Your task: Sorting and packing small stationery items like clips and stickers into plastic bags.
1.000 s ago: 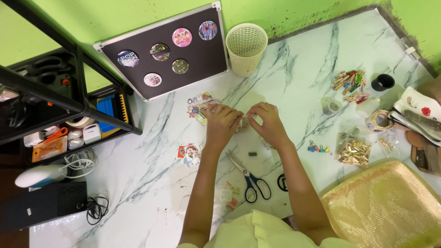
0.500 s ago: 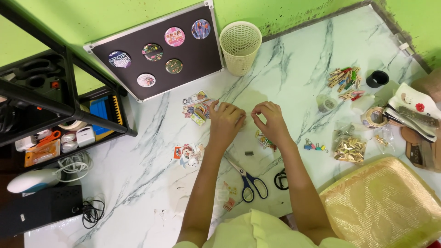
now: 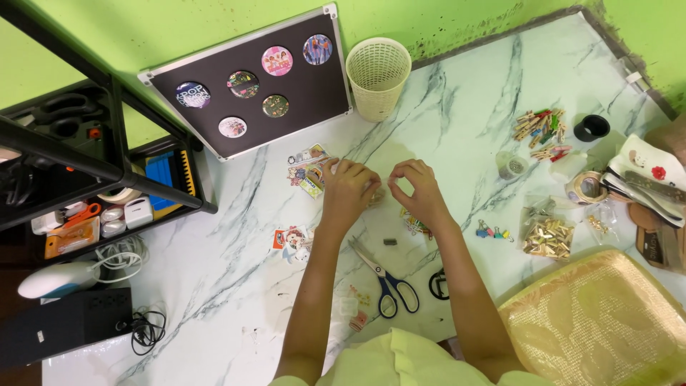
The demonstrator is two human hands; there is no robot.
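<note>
- White marble-patterned desk (image 3: 236, 214) is seen from above, with both hands brought close together near its middle.
- The left hand (image 3: 349, 191) is curled, its fingertips pinched around something small that cannot be made out.
- The right hand (image 3: 418, 189) is curled likewise, thumb and forefinger meeting in a ring; whether anything is gripped cannot be told.
- A small cluster of stickers (image 3: 307, 170) lies just left of the left hand, touching or almost touching its knuckles.
- Blue-handled scissors (image 3: 386, 280) are laid nearer, between the two forearms.
- A black board (image 3: 246, 89) bearing round badges is propped far left, with a cream mesh basket (image 3: 377, 77) just to its right.
- Coloured clothespins (image 3: 539, 129) are heaped far right, and a bag of gold clips (image 3: 547, 236) lies nearer on the right.
- A gold woven tray (image 3: 600, 322) occupies the near right corner.
</note>
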